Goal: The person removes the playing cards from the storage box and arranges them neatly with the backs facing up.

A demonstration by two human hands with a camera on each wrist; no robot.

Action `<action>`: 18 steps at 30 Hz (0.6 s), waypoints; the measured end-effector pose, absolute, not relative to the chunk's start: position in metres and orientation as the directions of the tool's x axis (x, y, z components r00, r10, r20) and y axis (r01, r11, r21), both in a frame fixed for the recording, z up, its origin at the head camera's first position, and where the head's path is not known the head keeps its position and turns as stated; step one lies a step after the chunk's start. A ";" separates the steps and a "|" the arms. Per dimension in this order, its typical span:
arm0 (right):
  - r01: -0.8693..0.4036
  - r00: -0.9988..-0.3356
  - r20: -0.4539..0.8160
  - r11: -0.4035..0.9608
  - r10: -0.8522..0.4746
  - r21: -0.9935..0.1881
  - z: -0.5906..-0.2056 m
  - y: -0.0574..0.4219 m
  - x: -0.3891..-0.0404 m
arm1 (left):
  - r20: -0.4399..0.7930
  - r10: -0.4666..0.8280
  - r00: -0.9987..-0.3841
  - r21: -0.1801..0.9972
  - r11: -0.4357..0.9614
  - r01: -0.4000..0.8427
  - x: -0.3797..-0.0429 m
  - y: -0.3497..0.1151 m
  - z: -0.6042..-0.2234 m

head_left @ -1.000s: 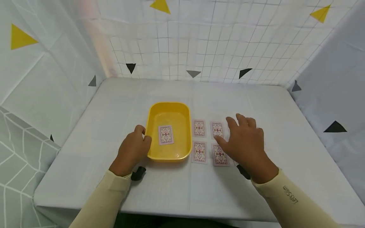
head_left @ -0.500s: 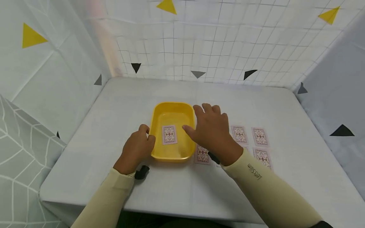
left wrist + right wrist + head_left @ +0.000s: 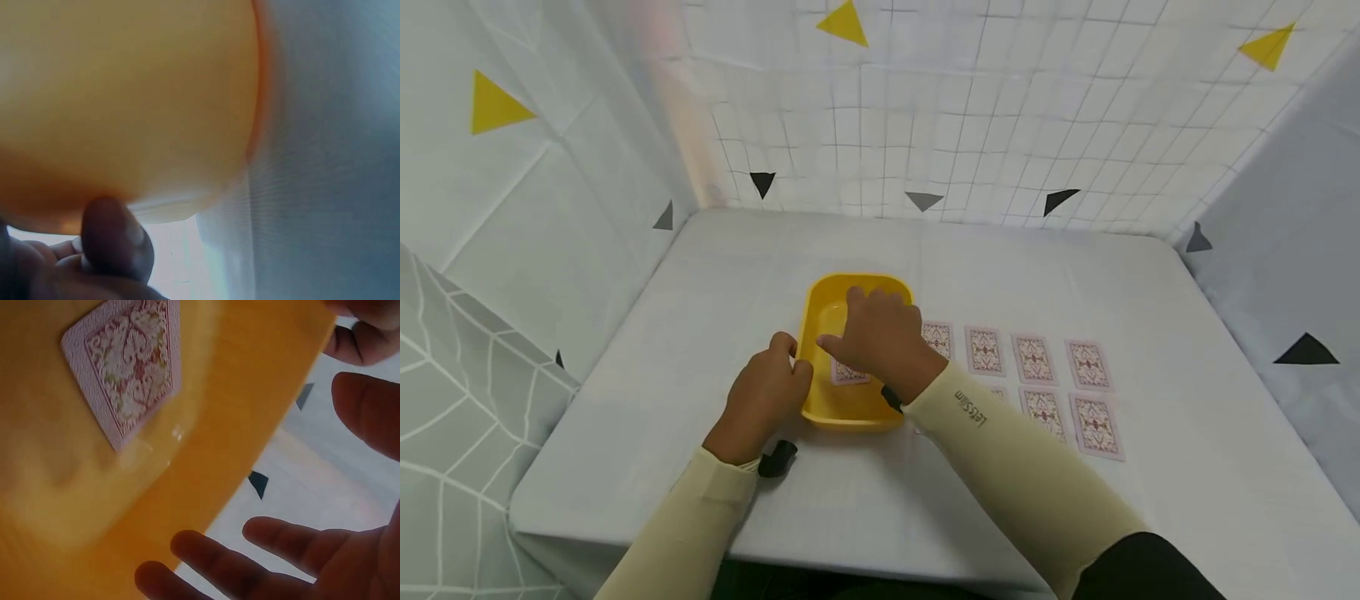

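A yellow plastic tray stands on the white-covered table. My left hand grips its left rim, and in the left wrist view a thumb lies against the tray wall. Over the tray hovers my right hand, fingers spread and holding nothing. Below it, on the tray floor, lies a face-down playing card with a red patterned back, partly hidden by that hand. The right wrist view shows this card apart from the outstretched fingers.
To the tray's right, several more face-down playing cards lie in two rows; the right sleeve covers part of the nearer row. White cloth walls with yellow and dark triangles enclose the table at back and sides.
My right hand has moved left from above the card rows to over the tray, uncovering cards on the right. My left hand keeps its grip on the rim. The view has shifted slightly.
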State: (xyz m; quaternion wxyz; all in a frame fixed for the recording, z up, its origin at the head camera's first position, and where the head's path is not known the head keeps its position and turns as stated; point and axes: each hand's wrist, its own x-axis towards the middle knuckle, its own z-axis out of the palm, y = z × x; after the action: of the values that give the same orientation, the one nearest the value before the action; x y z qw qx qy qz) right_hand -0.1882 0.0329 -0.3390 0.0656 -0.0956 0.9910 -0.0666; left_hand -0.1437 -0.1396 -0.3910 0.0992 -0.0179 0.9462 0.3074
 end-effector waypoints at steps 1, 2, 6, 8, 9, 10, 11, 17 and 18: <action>-0.182 -0.971 -0.129 0.974 -0.200 -0.136 -0.342 0.029 -0.190 | -0.200 0.026 -0.980 0.579 0.809 -0.096 -0.143 -0.139 -0.391; -0.182 -0.970 -0.138 0.975 -0.199 -0.129 -0.344 0.026 -0.191 | -0.200 0.026 -0.979 0.581 0.808 -0.097 -0.143 -0.139 -0.391; -0.177 -0.965 -0.176 0.979 -0.193 -0.101 -0.356 0.018 -0.191 | -0.211 0.019 -0.977 0.586 0.803 -0.111 -0.142 -0.137 -0.392; -0.163 -0.964 -0.198 0.982 -0.180 -0.096 -0.361 0.017 -0.191 | -0.212 0.019 -0.977 0.587 0.802 -0.111 -0.142 -0.136 -0.392; -0.156 -0.962 -0.212 0.983 -0.174 -0.097 -0.363 0.017 -0.192 | -0.211 0.018 -0.977 0.586 0.803 -0.111 -0.142 -0.136 -0.393; -0.149 -0.960 -0.224 0.984 -0.168 -0.099 -0.365 0.017 -0.192 | -0.206 0.018 -0.978 0.583 0.805 -0.108 -0.143 -0.136 -0.393; -0.143 -0.958 -0.238 0.985 -0.162 -0.098 -0.367 0.017 -0.193 | -0.199 0.017 -0.980 0.580 0.808 -0.104 -0.143 -0.135 -0.394; -0.127 -0.943 -0.288 0.980 -0.167 -0.152 -0.375 0.020 -0.201 | -0.156 0.017 -0.988 0.573 0.816 -0.077 -0.142 -0.137 -0.394; -0.127 -0.940 -0.295 0.978 -0.172 -0.168 -0.376 0.020 -0.202 | -0.157 0.016 -0.987 0.574 0.815 -0.078 -0.142 -0.138 -0.393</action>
State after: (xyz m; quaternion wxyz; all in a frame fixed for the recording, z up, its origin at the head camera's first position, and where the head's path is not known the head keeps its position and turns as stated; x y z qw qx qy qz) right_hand -0.2020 0.0201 -0.3763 0.1559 -0.0761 0.9821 -0.0733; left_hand -0.1420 -0.1376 -0.3934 0.0775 -0.0163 0.9495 0.3036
